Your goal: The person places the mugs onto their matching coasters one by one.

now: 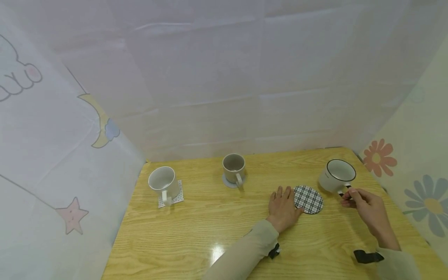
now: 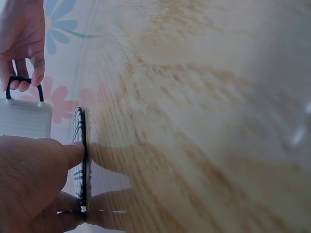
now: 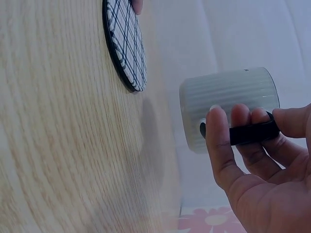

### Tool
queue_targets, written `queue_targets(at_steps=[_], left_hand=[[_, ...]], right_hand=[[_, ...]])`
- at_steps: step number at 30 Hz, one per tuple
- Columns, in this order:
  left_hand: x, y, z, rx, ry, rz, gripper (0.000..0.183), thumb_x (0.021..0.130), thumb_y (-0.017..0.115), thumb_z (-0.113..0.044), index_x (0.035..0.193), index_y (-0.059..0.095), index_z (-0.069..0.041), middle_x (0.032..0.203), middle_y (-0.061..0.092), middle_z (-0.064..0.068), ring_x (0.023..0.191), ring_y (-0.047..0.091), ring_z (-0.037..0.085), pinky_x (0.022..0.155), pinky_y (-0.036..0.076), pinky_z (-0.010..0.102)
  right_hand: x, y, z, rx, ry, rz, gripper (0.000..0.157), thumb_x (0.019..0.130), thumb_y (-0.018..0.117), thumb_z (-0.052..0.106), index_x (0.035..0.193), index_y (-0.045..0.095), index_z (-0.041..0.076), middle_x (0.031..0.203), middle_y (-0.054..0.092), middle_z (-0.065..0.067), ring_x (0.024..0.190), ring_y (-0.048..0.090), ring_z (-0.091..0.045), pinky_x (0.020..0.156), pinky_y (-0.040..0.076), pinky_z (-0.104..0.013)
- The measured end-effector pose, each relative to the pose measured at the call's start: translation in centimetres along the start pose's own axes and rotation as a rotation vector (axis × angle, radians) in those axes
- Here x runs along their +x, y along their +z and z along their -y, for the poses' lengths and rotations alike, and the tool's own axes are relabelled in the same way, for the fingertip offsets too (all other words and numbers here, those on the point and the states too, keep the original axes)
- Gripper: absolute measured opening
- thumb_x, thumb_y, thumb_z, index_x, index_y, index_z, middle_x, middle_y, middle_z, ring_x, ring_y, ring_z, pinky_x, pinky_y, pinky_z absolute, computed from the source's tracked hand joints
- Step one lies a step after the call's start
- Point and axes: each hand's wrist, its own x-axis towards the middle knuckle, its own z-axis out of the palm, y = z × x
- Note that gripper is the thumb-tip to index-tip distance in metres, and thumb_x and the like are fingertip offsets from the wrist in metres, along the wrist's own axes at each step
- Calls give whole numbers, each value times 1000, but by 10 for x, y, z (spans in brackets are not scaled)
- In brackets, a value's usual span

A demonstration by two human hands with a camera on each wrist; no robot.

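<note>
A white mug (image 1: 330, 182) with a dark rim and black handle is at the right of the table. My right hand (image 1: 369, 208) grips its handle (image 3: 252, 133), fingers curled round it; the ribbed mug body (image 3: 226, 97) shows in the right wrist view. Left of it lies a round black-and-white plaid coaster (image 1: 308, 199). My left hand (image 1: 282, 209) lies with fingers spread at the coaster's left edge, the thumb touching its near side. In the left wrist view the coaster (image 2: 80, 165) stands edge-on beside the left thumb.
A white mug (image 1: 162, 179) sits on a square patterned coaster (image 1: 181, 192) at the left. A grey-beige mug (image 1: 233, 167) rests on a round grey coaster (image 1: 227, 182) at the back middle. Printed cloth walls (image 1: 224, 77) border the wooden table (image 1: 168, 233).
</note>
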Motion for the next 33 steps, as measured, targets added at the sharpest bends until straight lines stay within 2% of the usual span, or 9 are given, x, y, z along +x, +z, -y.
queue_targets(at_steps=[8,18,33], left_hand=[[-5,-4,0,8,5,-19,76,103,45,-74,166,40,-32,172,34,-17,161,30,12,127,35,33],[1,2,0,-6,3,5,75,105,42,-73,168,36,-32,173,30,-17,163,27,13,129,31,34],[0,1,0,9,2,-7,76,104,43,-74,167,38,-33,173,32,-18,162,29,12,128,33,33]], right_hand=[[-3,-1,5,5,5,10,47,115,49,26,111,66,-18,88,74,19,76,76,-5,68,62,-18],[-8,-2,10,54,5,22,45,114,52,26,111,69,-16,87,76,17,76,78,-7,68,63,-21],[-12,0,14,63,-13,24,46,114,53,27,111,68,-17,87,77,15,76,79,-9,68,64,-22]])
